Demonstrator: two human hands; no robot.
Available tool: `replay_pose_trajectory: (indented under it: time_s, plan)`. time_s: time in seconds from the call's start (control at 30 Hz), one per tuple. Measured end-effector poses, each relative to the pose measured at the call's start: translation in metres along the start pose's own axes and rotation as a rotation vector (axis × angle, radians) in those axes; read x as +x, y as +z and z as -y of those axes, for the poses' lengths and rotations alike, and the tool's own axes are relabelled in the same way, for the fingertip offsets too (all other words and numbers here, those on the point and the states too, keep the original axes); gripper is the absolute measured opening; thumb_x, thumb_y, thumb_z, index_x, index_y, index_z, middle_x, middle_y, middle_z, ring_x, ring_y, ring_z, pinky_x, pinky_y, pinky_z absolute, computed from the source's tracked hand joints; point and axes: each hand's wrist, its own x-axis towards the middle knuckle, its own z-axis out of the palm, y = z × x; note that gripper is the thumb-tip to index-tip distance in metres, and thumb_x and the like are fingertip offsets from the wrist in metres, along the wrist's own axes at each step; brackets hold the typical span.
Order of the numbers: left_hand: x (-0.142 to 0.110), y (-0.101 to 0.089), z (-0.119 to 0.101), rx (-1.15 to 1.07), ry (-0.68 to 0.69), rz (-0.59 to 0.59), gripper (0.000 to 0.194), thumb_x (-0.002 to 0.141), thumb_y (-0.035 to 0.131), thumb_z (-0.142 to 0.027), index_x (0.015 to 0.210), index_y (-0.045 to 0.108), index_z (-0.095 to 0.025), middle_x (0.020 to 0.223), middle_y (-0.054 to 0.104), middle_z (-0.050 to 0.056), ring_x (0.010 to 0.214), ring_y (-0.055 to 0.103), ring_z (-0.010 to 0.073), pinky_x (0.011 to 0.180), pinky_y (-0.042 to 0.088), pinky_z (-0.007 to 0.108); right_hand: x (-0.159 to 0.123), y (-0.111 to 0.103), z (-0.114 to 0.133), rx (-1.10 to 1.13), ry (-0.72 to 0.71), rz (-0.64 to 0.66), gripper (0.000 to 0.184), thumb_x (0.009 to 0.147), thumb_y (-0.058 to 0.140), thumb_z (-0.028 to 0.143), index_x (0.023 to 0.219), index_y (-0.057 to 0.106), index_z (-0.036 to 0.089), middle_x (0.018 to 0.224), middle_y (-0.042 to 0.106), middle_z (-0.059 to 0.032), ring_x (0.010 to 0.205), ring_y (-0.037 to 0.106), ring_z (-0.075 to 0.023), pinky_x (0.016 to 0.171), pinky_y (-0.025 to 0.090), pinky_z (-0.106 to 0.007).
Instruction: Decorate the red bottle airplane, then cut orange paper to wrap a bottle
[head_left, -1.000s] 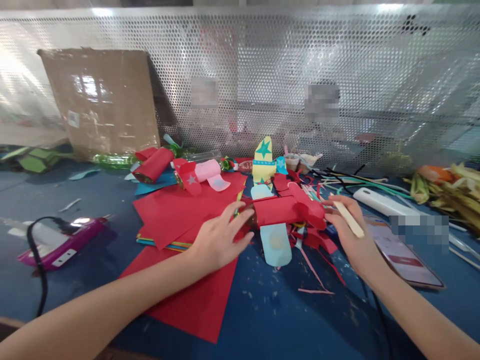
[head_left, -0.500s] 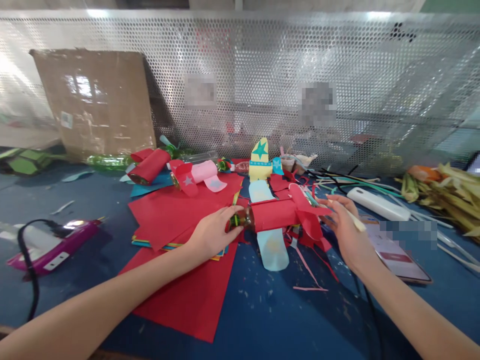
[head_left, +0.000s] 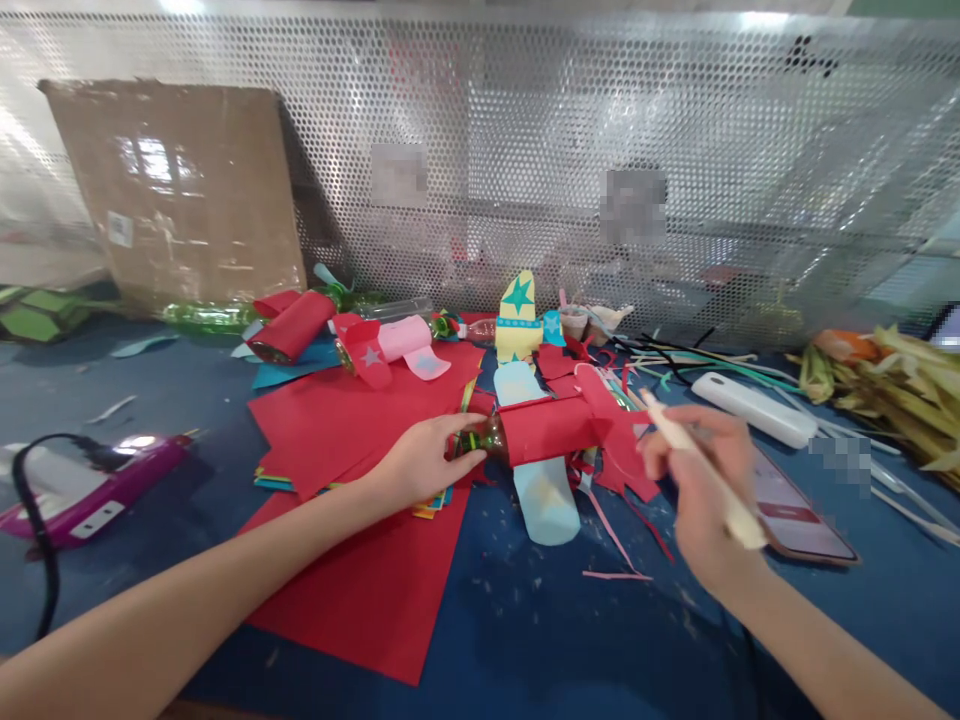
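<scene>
My left hand is closed around the neck end of a bottle plane, which lies on its side. Its middle is wrapped in red paper. Light blue paper wings stick out from both sides, and red paper tail pieces stand at the right end. My right hand, just right of the tail, grips a pale, cream-coloured stick with a narrow tip pointing up and left. The stick is a little blurred.
Red paper sheets lie under my left forearm. Behind are more paper-covered bottles and a yellow paper piece with a star. A phone, a white power strip and cables lie right; a purple power strip lies left.
My right hand has drawn back from the tail towards me, and the stick now shows along most of its length. My left hand keeps its hold on the bottle neck.
</scene>
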Motion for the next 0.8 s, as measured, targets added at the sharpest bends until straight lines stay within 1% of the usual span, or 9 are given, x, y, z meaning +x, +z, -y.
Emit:
replay_pose_trajectory:
  time_s: [0.03,0.07,0.1,0.13,0.2,0.33,0.47,0.67,0.8]
  plan:
    - [-0.001,0.001,-0.001,-0.021,0.005,0.011,0.041,0.079,0.054,-0.037,0.115,0.060,-0.018,0.107,0.069,0.004,0.084,0.067,0.0193,0.076,0.052,0.030,-0.005,0.002,0.005,-0.008,-0.052,0.049,0.017,0.088,0.047,0.032,0.104,0.045,0.027,0.070,0.053,0.0021,0.051,0.051,-0.0135,0.051,0.045,-0.028]
    - [-0.002,0.002,-0.002,-0.041,0.011,0.018,0.040,0.080,0.054,-0.036,0.114,0.060,-0.018,0.102,0.071,0.003,0.076,0.067,0.0174,0.071,0.053,0.029,-0.009,0.004,0.009,-0.045,-0.077,0.163,0.011,0.087,0.049,0.027,0.098,0.048,0.026,0.074,0.056,0.0000,0.053,0.053,-0.0133,0.051,0.045,-0.027]
    - [-0.003,0.003,-0.003,-0.057,0.014,0.026,0.039,0.080,0.054,-0.036,0.114,0.060,-0.018,0.097,0.071,0.002,0.069,0.066,0.0158,0.067,0.053,0.027,-0.012,0.006,0.013,-0.068,-0.123,0.315,0.008,0.085,0.051,0.024,0.093,0.052,0.025,0.073,0.056,-0.0004,0.057,0.055,-0.0142,0.053,0.046,-0.027]
    - [-0.004,0.004,-0.005,-0.066,0.013,0.028,0.038,0.080,0.054,-0.035,0.114,0.060,-0.018,0.092,0.072,0.002,0.065,0.065,0.0149,0.065,0.052,0.026,-0.015,0.009,0.015,-0.074,-0.145,0.399,0.006,0.085,0.051,0.023,0.090,0.054,0.024,0.075,0.058,-0.0015,0.064,0.058,-0.0155,0.059,0.048,-0.027]
    - [-0.006,0.005,-0.007,-0.063,0.007,0.029,0.038,0.081,0.054,-0.034,0.115,0.060,-0.018,0.089,0.072,0.002,0.066,0.065,0.0150,0.066,0.053,0.026,-0.018,0.013,0.015,-0.053,-0.083,0.472,0.010,0.089,0.045,0.024,0.089,0.055,0.024,0.075,0.059,-0.0016,0.068,0.060,-0.0153,0.064,0.049,-0.027]
    - [-0.008,0.006,-0.010,-0.035,0.048,-0.004,0.041,0.082,0.052,-0.030,0.122,0.055,-0.020,0.110,0.067,0.004,0.093,0.065,0.0181,0.083,0.052,0.029,-0.018,0.018,0.006,0.026,0.124,0.441,0.014,0.091,0.046,0.030,0.104,0.048,0.024,0.075,0.060,-0.0005,0.065,0.059,-0.0134,0.057,0.048,-0.023]
    - [-0.008,0.007,-0.010,-0.004,0.095,-0.047,0.046,0.083,0.051,-0.031,0.128,0.050,-0.022,0.127,0.058,0.004,0.115,0.055,0.0196,0.097,0.045,0.034,-0.016,0.018,0.001,-0.007,0.120,0.445,0.010,0.088,0.051,0.030,0.095,0.050,0.023,0.079,0.063,-0.0019,0.070,0.061,-0.0141,0.062,0.048,-0.024]
    - [-0.010,0.010,-0.013,0.114,0.108,-0.103,0.049,0.083,0.054,-0.045,0.129,0.047,-0.029,0.131,0.054,0.001,0.114,0.056,0.0199,0.092,0.049,0.035,-0.016,0.018,0.006,-0.085,0.110,0.461,0.010,0.089,0.049,0.030,0.095,0.053,0.024,0.081,0.065,-0.0026,0.069,0.063,-0.0152,0.056,0.047,-0.024]
    - [-0.010,0.013,-0.015,0.195,0.120,-0.108,0.049,0.086,0.051,-0.044,0.131,0.044,-0.027,0.130,0.055,0.002,0.112,0.058,0.0205,0.084,0.052,0.032,-0.016,0.020,0.006,-0.092,0.129,0.412,0.011,0.089,0.047,0.032,0.096,0.051,0.024,0.080,0.064,-0.0021,0.065,0.061,-0.0143,0.054,0.046,-0.024]
